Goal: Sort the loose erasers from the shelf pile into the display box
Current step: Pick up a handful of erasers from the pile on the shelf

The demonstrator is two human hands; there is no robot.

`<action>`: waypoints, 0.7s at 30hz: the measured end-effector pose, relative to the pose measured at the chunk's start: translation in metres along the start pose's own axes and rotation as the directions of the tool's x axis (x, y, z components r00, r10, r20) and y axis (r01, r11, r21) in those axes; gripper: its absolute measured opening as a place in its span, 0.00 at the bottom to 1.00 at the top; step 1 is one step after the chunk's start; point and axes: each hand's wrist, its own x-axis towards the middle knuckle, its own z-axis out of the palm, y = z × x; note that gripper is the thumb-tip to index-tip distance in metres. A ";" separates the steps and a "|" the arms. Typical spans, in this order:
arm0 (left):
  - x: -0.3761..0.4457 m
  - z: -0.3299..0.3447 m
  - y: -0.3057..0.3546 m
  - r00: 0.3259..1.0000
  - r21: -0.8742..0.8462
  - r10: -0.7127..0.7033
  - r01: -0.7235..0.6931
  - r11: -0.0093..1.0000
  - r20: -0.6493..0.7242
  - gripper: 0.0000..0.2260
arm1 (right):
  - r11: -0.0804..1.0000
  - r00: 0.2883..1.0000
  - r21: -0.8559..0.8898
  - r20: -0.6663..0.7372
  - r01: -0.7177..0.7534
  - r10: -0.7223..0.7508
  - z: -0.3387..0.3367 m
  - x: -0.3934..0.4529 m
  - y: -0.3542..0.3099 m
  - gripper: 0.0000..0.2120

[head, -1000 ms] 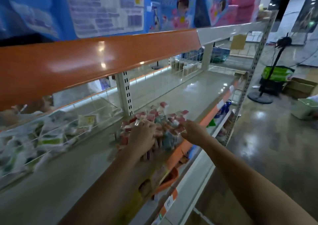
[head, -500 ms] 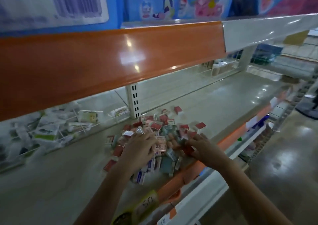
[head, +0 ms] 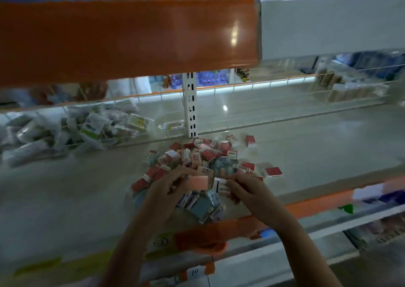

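From the head view we see the eraser pile (head: 203,166) on the shelf (head: 306,150); our left hand (head: 166,188) pinches a pink eraser (head: 197,182), our right hand (head: 243,190) grips a white one (head: 222,187).

Eraser pile (head: 203,163) heaped on shelf (head: 306,150), before upright post (head: 190,109) | packets (head: 72,131) banked left of post (behind wire fence) | both hands (head: 168,188) (head: 245,190) placed at pile's near edge.
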 end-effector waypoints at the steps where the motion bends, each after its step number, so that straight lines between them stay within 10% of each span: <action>1: -0.006 0.001 0.003 1.000 -0.031 -0.014 0.013 0.999 -0.028 0.18 | 0.999 1.000 0.046 0.030 0.005 -0.007 0.003 0.000 0.000 0.08; 7: -0.042 -0.007 0.010 0.973 -0.250 -0.221 0.198 0.948 -0.067 0.05 | 0.958 0.984 0.282 0.176 -0.047 -0.004 0.027 -0.002 -0.007 0.08; 21: -0.180 -0.151 -0.014 0.862 -0.058 -0.304 0.307 0.950 -0.406 0.21 | 0.821 0.885 0.515 0.465 -0.245 -0.027 0.182 0.011 -0.129 0.11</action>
